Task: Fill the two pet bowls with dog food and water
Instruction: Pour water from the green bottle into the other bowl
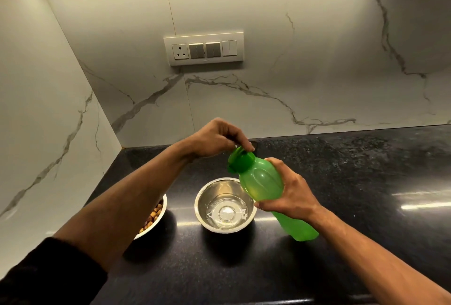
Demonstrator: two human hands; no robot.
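A green plastic bottle [263, 185] is held tilted above the counter, its cap end up and to the left. My right hand [290, 195] grips its middle. My left hand [219, 138] pinches the green flip cap [240, 160] at the top. Below the bottle stands a steel bowl [207, 197] holding clear water. To its left a second steel bowl [159, 217] holds brown dog food and is mostly hidden under my left forearm.
Both bowls stand on a black speckled countertop [341, 182] in a corner of white marble walls. A switch panel with a socket [203, 47] is on the back wall. The counter stretches away to the right.
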